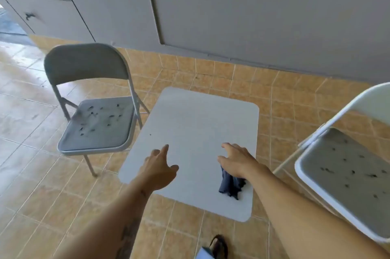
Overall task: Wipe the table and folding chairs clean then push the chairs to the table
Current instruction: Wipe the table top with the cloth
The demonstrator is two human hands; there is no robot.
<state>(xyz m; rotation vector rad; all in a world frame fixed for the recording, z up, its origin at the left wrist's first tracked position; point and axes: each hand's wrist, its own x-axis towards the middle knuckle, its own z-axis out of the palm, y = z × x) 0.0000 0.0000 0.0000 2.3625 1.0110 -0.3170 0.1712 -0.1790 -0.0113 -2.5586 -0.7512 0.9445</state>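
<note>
So the right hand (pixel 237 160) is hovering over the near right corner of the bench (pixel 190 123), fingers spread and curled, and the dark blue cloth (pixel 231 184) is sitting bunched up right underneath the wrist, trailing back toward the near edge. Its long axis is running roughly from the palm back toward the person. I honestly can't tell if the grip is pinching the cloth's top end or just floating above it, since the palm is hiding that spot. The left hand (pixel 159 169) is reaching out flat and released over the near left part of the bench, holding nothing, and it's well apart from the cloth, so the right one is clearly the nearer hand for the wiping. The white top is looking pretty clean already, apart from a tiny speck toward the left edge. The grey folding chair (pixel 97 125) off the left edge is wearing dark crumbs all over its seat, and the white folding chair (pixel 346 168) off the right edge has the same mess. Both are standing apart from the bench on an orange tiled floor (pixel 42 195), with grey panelled walls behind.
</note>
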